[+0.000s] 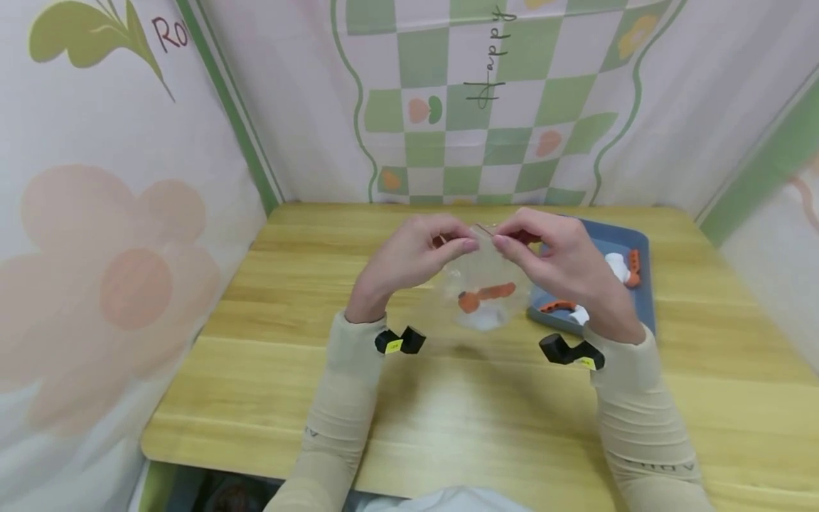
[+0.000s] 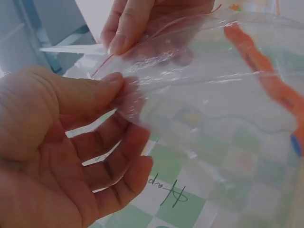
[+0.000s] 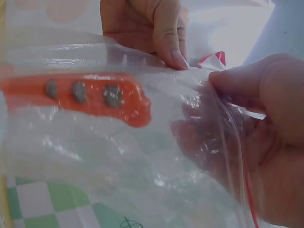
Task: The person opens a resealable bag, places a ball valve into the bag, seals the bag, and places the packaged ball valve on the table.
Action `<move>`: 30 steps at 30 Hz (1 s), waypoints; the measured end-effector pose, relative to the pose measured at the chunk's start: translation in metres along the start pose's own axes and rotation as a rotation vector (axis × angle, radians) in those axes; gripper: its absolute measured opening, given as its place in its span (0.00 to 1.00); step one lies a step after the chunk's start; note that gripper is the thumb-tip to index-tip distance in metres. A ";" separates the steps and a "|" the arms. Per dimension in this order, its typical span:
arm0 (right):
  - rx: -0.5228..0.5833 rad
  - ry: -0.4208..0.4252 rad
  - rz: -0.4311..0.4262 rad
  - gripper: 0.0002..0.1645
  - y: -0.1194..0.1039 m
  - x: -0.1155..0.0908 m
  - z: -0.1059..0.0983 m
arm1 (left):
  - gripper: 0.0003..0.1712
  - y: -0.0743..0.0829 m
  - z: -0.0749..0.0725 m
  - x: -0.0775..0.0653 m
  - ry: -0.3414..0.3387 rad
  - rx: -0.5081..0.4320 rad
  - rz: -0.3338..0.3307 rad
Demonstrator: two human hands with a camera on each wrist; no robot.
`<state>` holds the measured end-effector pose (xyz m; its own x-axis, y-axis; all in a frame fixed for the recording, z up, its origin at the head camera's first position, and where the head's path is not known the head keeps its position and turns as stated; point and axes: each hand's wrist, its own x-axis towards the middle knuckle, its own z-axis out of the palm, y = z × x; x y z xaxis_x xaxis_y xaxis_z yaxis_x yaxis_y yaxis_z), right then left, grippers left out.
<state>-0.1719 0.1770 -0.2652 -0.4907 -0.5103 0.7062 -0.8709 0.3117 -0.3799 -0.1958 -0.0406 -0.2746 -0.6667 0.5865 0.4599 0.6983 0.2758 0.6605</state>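
A clear zip bag (image 1: 461, 274) with a red line along its zip hangs above the wooden table. My left hand (image 1: 416, 252) pinches its top edge between thumb and fingers. Close beside it, my right hand (image 1: 559, 252) pinches the same edge, with the thumb on the near side. Inside the bag lies an orange strip-shaped piece (image 1: 495, 291) with a white part (image 1: 485, 318) below it. The right wrist view shows grey round spots on the orange strip (image 3: 128, 102). In the left wrist view, a blue bit (image 2: 296, 144) shows at its lower end.
Behind my right hand, a blue-grey tray (image 1: 648, 299) stands at the table's back right. It holds orange-and-white pieces (image 1: 633, 267), partly hidden by my hand and wrist. Patterned curtains (image 1: 313, 107) enclose the wooden table (image 1: 256, 348) at the back and sides.
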 end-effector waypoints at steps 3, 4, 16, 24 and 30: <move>0.013 -0.012 0.065 0.10 0.002 -0.003 -0.003 | 0.08 0.002 0.002 0.002 0.017 -0.009 0.035; 0.025 -0.019 0.086 0.12 0.001 -0.003 -0.004 | 0.08 0.003 0.002 0.003 0.021 -0.021 0.033; 0.048 -0.066 0.132 0.14 -0.008 -0.001 -0.007 | 0.08 0.012 0.003 0.001 0.024 -0.065 0.002; 0.009 -0.011 0.013 0.13 -0.018 0.001 -0.007 | 0.08 0.014 0.005 0.001 0.036 -0.069 0.011; 0.009 -0.017 0.016 0.14 -0.003 -0.004 -0.006 | 0.07 0.015 0.005 0.001 0.052 -0.075 0.067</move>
<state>-0.1667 0.1832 -0.2629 -0.5052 -0.5189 0.6896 -0.8629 0.3132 -0.3965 -0.1846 -0.0318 -0.2672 -0.6331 0.5610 0.5333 0.7217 0.1787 0.6688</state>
